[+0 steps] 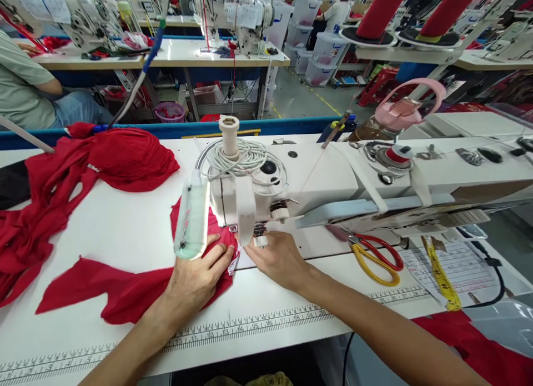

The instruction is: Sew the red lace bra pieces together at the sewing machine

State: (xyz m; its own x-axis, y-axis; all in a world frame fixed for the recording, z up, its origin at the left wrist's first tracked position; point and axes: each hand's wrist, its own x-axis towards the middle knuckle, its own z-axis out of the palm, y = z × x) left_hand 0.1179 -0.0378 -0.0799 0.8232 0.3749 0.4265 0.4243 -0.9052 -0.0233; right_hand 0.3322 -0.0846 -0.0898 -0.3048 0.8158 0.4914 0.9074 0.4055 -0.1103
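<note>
A piece of red fabric [137,289] lies on the white table and runs under the head of a sewing machine [245,202]. My left hand [200,275] rests on this fabric with its fingers stretched out, left of the needle area. Close by on the right, my right hand [278,258] has its fingers drawn together at the fabric's edge. Its fingertips are partly hidden by the machine's parts, so what they pinch cannot be made out. A small white printed patch shows between the hands. The needle itself is hidden. A clear lit panel [191,219] stands just above my left hand.
Bunched red fabric [129,158] lies at the left. Scissors [377,258] with red and yellow handles sit right of the machine, beside a yellow tape measure [441,280] on paper. A printed ruler [233,327] follows the table's front edge. A seated person [37,86] is at far left.
</note>
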